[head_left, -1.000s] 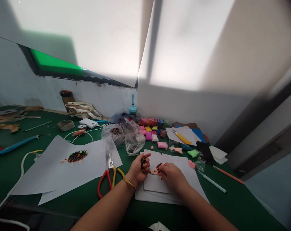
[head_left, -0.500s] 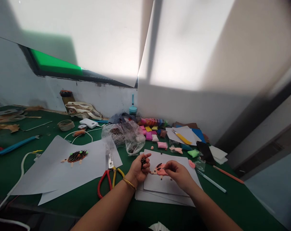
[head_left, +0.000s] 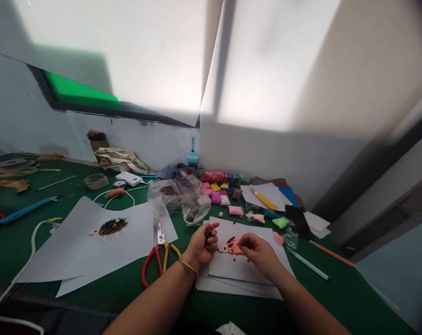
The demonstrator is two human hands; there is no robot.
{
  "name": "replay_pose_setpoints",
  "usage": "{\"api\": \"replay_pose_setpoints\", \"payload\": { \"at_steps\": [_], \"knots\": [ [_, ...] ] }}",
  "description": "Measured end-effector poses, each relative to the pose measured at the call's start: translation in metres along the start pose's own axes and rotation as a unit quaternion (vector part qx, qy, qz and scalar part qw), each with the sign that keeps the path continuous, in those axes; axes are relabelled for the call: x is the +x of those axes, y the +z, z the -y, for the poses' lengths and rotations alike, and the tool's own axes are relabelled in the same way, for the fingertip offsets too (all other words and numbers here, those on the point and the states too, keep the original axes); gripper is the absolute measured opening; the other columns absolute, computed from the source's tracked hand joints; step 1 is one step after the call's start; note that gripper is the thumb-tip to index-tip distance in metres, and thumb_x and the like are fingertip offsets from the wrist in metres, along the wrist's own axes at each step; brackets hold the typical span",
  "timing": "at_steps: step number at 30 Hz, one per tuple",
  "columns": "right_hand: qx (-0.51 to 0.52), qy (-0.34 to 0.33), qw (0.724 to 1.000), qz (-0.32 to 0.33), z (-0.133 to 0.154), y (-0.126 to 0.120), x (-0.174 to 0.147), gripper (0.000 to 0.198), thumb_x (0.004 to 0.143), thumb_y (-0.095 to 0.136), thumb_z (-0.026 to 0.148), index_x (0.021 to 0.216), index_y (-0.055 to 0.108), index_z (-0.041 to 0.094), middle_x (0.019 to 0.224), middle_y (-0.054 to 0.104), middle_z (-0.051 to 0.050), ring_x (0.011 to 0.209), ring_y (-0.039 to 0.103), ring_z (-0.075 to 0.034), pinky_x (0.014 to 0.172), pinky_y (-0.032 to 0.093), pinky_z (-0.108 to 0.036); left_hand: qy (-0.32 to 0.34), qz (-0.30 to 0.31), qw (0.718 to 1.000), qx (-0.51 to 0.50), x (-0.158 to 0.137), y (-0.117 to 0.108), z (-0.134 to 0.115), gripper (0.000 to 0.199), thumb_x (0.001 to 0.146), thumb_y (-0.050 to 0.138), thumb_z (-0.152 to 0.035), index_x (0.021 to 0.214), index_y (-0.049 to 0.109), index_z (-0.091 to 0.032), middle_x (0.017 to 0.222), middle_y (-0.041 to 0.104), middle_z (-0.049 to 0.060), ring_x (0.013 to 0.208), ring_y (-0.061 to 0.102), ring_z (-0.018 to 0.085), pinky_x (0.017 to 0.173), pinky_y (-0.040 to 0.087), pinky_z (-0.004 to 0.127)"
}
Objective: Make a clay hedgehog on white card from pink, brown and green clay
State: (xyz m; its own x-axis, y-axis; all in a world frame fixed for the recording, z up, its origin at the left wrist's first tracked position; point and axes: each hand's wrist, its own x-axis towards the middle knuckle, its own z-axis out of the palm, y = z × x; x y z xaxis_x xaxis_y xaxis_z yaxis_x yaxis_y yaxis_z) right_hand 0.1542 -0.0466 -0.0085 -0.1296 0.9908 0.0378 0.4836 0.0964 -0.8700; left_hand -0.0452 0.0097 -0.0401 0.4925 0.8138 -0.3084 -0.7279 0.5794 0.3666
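My left hand point(head_left: 201, 244) is curled, palm up, around a small heap of dark sunflower seeds point(head_left: 208, 236). Over the paper stack point(head_left: 239, 274), my right hand point(head_left: 258, 251) pinches thumb and forefinger at the back of a flat pink clay animal point(head_left: 232, 245); a seed at the fingertips is mostly hidden. The animal has a pale snout, small feet and a few dark seeds on its body. Left of my arms, a finished-looking clay hedgehog point(head_left: 111, 227) with dark seed spines and green and orange dots lies on white paper point(head_left: 102, 260).
Scissors point(head_left: 162, 251) with red and yellow handles lie beside my left forearm. Behind my hands are a clear plastic bag point(head_left: 193, 202), several clay packets point(head_left: 235, 211) and a yellow utility knife point(head_left: 265, 200). A pen point(head_left: 309, 264) lies to the right, a white cable point(head_left: 32, 242) far left.
My right fingertips have shifted very slightly at the pink animal's back, and the dark sliver between them shows less. My left hand stays put with its seeds.
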Motion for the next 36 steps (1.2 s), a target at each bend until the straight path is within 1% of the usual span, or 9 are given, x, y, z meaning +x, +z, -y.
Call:
{"api": "replay_pose_setpoints", "payload": {
  "at_steps": [7, 10, 14, 17, 22, 25, 29, 32, 36],
  "knots": [
    [-0.123, -0.033, 0.992, 0.000, 0.002, 0.001, -0.001, 0.015, 0.079, 0.049, 0.027, 0.079, 0.063, 0.022, 0.085, 0.064, -0.002, 0.076, 0.057, -0.017, 0.067, 0.043, -0.028, 0.004, 0.004, 1.000, 0.002, 0.001, -0.001, 0.000, 0.024, 0.085, 0.051, -0.026, 0.104, 0.053, -0.011, 0.062, 0.043, -0.004, 0.039, 0.031, 0.002, 0.033, 0.014, 0.013],
    [-0.168, -0.097, 0.978, 0.076, 0.009, 0.008, -0.010, 0.015, 0.079, 0.052, 0.024, 0.083, 0.067, 0.023, 0.088, 0.063, -0.003, 0.080, 0.057, -0.016, 0.072, 0.043, -0.027, 0.002, 0.009, 1.000, 0.002, 0.001, -0.001, 0.000, 0.023, 0.085, 0.051, -0.025, 0.103, 0.053, -0.011, 0.062, 0.043, -0.004, 0.039, 0.031, 0.002, 0.033, 0.014, 0.013],
    [-0.210, -0.179, 0.938, 0.209, 0.013, 0.023, -0.028, 0.019, 0.075, 0.063, 0.026, 0.093, 0.069, 0.028, 0.094, 0.063, -0.001, 0.088, 0.056, -0.016, 0.076, 0.041, -0.025, 0.006, 0.015, 1.000, 0.004, 0.001, -0.002, 0.000, 0.024, 0.085, 0.050, -0.026, 0.103, 0.053, -0.010, 0.062, 0.043, -0.004, 0.039, 0.030, 0.002, 0.033, 0.014, 0.013],
    [-0.251, -0.212, 0.913, 0.244, 0.010, 0.036, -0.037, 0.016, 0.075, 0.066, 0.027, 0.090, 0.069, 0.029, 0.095, 0.063, 0.000, 0.086, 0.055, -0.015, 0.074, 0.039, -0.024, 0.006, 0.016, 1.000, 0.006, 0.000, -0.002, 0.000, 0.024, 0.085, 0.050, -0.026, 0.102, 0.053, -0.010, 0.062, 0.043, -0.004, 0.039, 0.030, 0.002, 0.033, 0.014, 0.013],
    [-0.289, -0.234, 0.899, 0.231, 0.008, 0.047, -0.042, 0.007, 0.077, 0.059, 0.021, 0.079, 0.066, 0.023, 0.092, 0.063, -0.001, 0.085, 0.054, -0.015, 0.075, 0.038, -0.025, 0.004, 0.015, 1.000, 0.004, 0.002, -0.003, 0.000, 0.024, 0.085, 0.051, -0.026, 0.102, 0.053, -0.011, 0.062, 0.043, -0.004, 0.039, 0.030, 0.002, 0.033, 0.014, 0.013],
    [-0.272, -0.183, 0.926, 0.188, 0.010, 0.039, -0.035, 0.012, 0.080, 0.052, 0.018, 0.081, 0.064, 0.021, 0.085, 0.064, -0.002, 0.079, 0.055, -0.015, 0.072, 0.038, -0.025, 0.006, 0.015, 1.000, 0.005, 0.002, -0.003, 0.001, 0.024, 0.084, 0.051, -0.026, 0.103, 0.053, -0.011, 0.062, 0.042, -0.005, 0.039, 0.030, 0.002, 0.033, 0.014, 0.013],
    [-0.195, -0.090, 0.975, 0.063, 0.008, 0.019, -0.013, 0.019, 0.083, 0.046, 0.020, 0.088, 0.064, 0.022, 0.093, 0.066, -0.002, 0.085, 0.058, -0.016, 0.075, 0.041, -0.026, 0.005, 0.006, 1.000, 0.009, 0.002, -0.003, 0.001, 0.025, 0.084, 0.052, -0.026, 0.104, 0.053, -0.011, 0.062, 0.043, -0.005, 0.039, 0.030, 0.002, 0.033, 0.014, 0.013],
    [-0.184, -0.057, 0.981, 0.036, 0.002, 0.010, 0.004, 0.022, 0.082, 0.047, 0.021, 0.093, 0.066, 0.023, 0.097, 0.067, -0.003, 0.090, 0.059, -0.017, 0.078, 0.043, -0.028, 0.004, 0.002, 1.000, 0.011, 0.002, -0.003, 0.001, 0.025, 0.084, 0.052, -0.026, 0.104, 0.053, -0.011, 0.062, 0.042, -0.005, 0.039, 0.031, 0.002, 0.033, 0.014, 0.013],
    [-0.224, -0.046, 0.973, 0.040, -0.004, 0.010, 0.013, 0.017, 0.080, 0.051, 0.024, 0.082, 0.067, 0.023, 0.088, 0.067, -0.002, 0.084, 0.059, -0.018, 0.073, 0.042, -0.028, 0.004, 0.005, 1.000, 0.012, 0.002, -0.003, 0.001, 0.024, 0.084, 0.052, -0.026, 0.104, 0.052, -0.011, 0.062, 0.042, -0.005, 0.039, 0.031, 0.002, 0.033, 0.014, 0.013]
  ]
}}
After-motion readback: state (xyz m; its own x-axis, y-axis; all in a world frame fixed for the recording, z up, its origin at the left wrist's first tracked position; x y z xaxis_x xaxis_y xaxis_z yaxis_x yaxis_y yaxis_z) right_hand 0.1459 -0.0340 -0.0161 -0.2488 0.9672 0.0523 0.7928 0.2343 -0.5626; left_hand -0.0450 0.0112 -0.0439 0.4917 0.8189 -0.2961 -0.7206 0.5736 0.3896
